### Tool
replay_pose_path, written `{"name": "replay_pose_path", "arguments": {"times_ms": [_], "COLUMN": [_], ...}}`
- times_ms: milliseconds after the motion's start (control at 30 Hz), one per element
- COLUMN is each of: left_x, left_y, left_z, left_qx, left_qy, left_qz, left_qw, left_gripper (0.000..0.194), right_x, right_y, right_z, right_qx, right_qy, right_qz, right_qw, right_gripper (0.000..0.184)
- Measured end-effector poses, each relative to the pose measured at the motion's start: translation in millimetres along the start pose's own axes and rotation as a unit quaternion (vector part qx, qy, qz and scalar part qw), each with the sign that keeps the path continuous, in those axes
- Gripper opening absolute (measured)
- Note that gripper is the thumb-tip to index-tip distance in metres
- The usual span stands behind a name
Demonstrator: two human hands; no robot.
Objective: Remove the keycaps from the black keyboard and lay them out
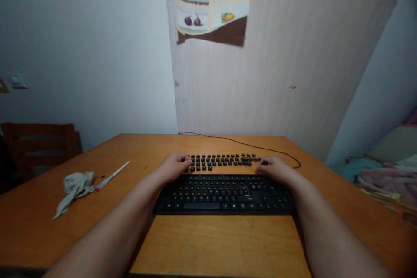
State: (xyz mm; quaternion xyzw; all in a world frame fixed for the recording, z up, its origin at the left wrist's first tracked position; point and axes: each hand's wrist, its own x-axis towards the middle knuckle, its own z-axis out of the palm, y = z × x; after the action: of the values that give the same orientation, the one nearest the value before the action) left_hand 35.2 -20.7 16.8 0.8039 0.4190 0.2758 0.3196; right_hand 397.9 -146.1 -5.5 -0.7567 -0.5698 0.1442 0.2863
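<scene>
A black keyboard (202,205) lies on the table in front of me. Its bottom row carries keycaps, while small pale spots show along the upper rows. Behind it, loose black keycaps (246,162) are laid out in rows. My left hand (174,166) is at the left end of these rows, fingers closed together; whatever is between the fingertips is too small to make out. At the right end, my right hand (276,169) is closed, with a dark keycap (264,163) showing between thumb and fingers.
A crumpled pale cloth (77,184) and a white pen-like stick (114,175) lie on the table's left side. A thin black cable (228,138) runs along the back and curves down at right. A wooden chair (39,141) stands left; bedding (382,180) is at right.
</scene>
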Motion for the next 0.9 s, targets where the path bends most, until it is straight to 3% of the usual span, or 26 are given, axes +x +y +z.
{"name": "replay_pose_path", "arguments": {"times_ms": [267,500,767,900], "left_x": [-8,-9,-16,-19], "left_y": [-7,-17,-9,-6], "left_z": [22.9,24.1,25.1,25.1], "left_qx": [0.093,0.099,0.086,0.095], "left_qy": [-0.004,-0.022,-0.045,-0.056], "left_qz": [0.022,0.037,0.047,0.052], "left_qw": [0.995,0.994,0.994,0.993], "left_gripper": [0.02,0.02,0.019,0.02], "right_x": [2,0,-9,-11], "right_y": [0,-5,-6,-7], "right_z": [4,0,-6,-11], "right_qx": [-0.037,-0.057,-0.047,-0.045], "right_qy": [-0.034,-0.046,-0.072,-0.055], "right_qz": [-0.007,-0.01,0.013,0.015], "right_qw": [0.999,0.997,0.996,0.997], "right_gripper": [0.011,0.014,0.013,0.015]}}
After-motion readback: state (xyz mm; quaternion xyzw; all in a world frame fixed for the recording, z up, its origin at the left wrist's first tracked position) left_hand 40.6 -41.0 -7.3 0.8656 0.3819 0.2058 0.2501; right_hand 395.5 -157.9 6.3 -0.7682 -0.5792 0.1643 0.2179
